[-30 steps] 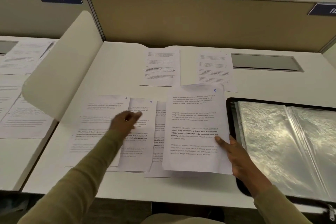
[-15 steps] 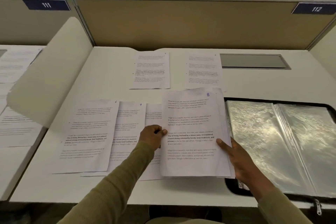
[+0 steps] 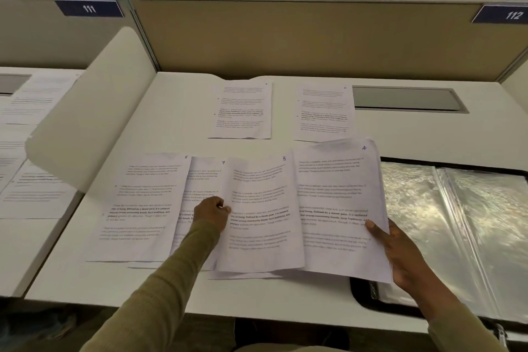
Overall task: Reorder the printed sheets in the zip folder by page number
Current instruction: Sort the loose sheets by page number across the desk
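1. Two sorted pages, sheet 6 (image 3: 143,208) and sheet 7 (image 3: 205,177), overlap in ascending order.
2. Left hand (image 3: 213,213) pinches the edge of sheet 8 (image 3: 260,208), likely adding it.
3. Right hand (image 3: 400,248) grips the stack (image 3: 337,194) topped by page 4, overlapping the open zip folder (image 3: 457,223).

White worktop (image 3: 177,111).
- 12 o'clock: far-left sheet (image 3: 241,110) and far-right sheet (image 3: 324,113), flat, side by side, apart. Page numbers too small to read.
- 1 o'clock: grey recessed hatch (image 3: 405,98), just beside far-right sheet.
- 7 to 6 o'clock: overlapping row. Sheet marked 6 (image 3: 143,208) flat, sheet marked 7 (image 3: 203,177) next, sheet marked 8 (image 3: 263,223) buckled over 7's right part.
- 5 o'clock: sheet marked 4 (image 3: 337,208), right edge over folder rim.
- 4 o'clock: zip folder (image 3: 360,291) open, clear sleeves up.
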